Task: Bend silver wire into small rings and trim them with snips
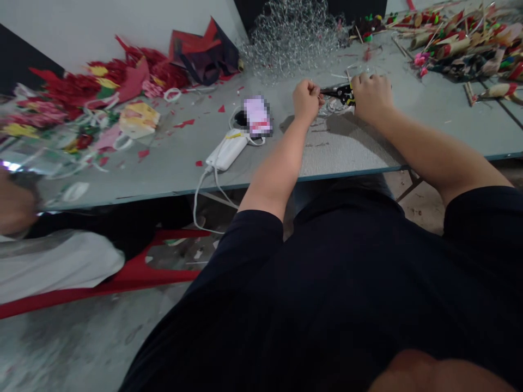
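My right hand (372,97) is wrapped round a pair of black pliers (340,93) with yellow marks, whose jaws point left. At the tip of the jaws, my left hand (307,100) is closed in a pinch; what it holds is too small to make out. Beneath the pliers, some thin shiny wire (333,107) lies on the grey table (347,147). A large tangle of silvery wire (294,38) is heaped just beyond my hands.
Left of my arms lie a phone (257,115) and a white power strip (227,150) with a cord hanging over the edge. Red paper flowers (93,81) fill the far left, near another person's sleeve (61,261). Bamboo pieces (453,48) are piled at right.
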`<move>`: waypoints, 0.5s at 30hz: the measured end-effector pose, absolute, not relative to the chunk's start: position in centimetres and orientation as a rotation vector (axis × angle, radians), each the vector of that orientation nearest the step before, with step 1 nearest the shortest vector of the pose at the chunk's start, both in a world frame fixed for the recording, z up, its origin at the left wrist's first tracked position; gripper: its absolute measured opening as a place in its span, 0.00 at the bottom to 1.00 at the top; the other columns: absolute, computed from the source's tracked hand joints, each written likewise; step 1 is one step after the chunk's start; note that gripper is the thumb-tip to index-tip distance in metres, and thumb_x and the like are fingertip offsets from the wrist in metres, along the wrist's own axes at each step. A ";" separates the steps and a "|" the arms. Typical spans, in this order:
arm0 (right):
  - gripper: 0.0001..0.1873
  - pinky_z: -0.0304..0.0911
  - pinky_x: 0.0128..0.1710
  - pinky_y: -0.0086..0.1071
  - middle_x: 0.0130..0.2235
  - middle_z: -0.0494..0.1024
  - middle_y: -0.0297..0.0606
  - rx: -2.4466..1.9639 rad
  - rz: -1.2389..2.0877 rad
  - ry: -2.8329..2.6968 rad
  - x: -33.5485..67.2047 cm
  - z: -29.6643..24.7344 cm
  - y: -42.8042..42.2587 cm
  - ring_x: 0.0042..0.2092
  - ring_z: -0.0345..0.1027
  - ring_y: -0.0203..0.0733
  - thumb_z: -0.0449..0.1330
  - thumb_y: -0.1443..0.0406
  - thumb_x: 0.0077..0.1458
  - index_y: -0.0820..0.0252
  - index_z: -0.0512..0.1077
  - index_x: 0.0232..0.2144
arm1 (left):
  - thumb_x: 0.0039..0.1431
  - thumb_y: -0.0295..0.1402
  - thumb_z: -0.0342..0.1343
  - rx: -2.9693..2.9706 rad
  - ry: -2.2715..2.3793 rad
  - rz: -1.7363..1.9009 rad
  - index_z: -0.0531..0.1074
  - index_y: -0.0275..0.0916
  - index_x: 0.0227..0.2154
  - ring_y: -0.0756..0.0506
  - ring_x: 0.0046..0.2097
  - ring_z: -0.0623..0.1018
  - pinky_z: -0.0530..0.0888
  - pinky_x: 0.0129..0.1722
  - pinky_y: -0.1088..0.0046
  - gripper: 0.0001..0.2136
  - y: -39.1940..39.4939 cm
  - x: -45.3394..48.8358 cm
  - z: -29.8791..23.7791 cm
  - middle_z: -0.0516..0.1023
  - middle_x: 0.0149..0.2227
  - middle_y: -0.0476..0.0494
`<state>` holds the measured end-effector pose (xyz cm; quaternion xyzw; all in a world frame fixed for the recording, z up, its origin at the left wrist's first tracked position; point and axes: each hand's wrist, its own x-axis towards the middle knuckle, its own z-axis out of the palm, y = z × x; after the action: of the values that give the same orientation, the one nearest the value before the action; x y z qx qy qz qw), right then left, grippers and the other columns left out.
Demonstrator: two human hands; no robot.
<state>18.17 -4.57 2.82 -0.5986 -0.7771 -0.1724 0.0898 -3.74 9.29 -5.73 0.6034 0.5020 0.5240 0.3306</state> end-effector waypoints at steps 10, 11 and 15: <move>0.22 0.67 0.60 0.49 0.69 0.82 0.74 -1.773 -0.428 -2.343 17.1 4.1 -5.7 0.65 0.81 0.65 0.55 0.80 0.84 0.82 0.76 0.72 | 0.93 0.33 0.61 1.648 1.360 1.418 0.62 0.51 0.35 0.44 0.38 0.85 0.83 0.54 0.56 0.23 8.3 -3.9 -5.3 0.83 0.36 0.50; 0.23 0.66 0.60 0.49 0.69 0.82 0.74 -1.776 -0.420 -2.345 17.1 4.2 -5.7 0.66 0.80 0.65 0.54 0.80 0.84 0.82 0.76 0.72 | 0.91 0.36 0.64 1.648 1.371 1.411 0.62 0.52 0.35 0.44 0.39 0.84 0.85 0.56 0.54 0.23 8.2 -4.0 -5.3 0.84 0.37 0.51; 0.23 0.63 0.59 0.49 0.71 0.81 0.74 -1.757 -0.381 -2.342 17.2 4.1 -5.1 0.68 0.79 0.67 0.53 0.79 0.85 0.83 0.75 0.73 | 0.71 0.50 0.74 1.643 1.372 1.354 0.60 0.58 0.30 0.38 0.42 0.86 0.85 0.60 0.45 0.25 7.3 -4.4 -4.2 0.86 0.36 0.51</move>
<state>17.21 -5.11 4.14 -0.5925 -0.7896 -0.1285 0.0944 -4.43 7.28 -4.22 0.6190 0.5168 0.5100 0.2994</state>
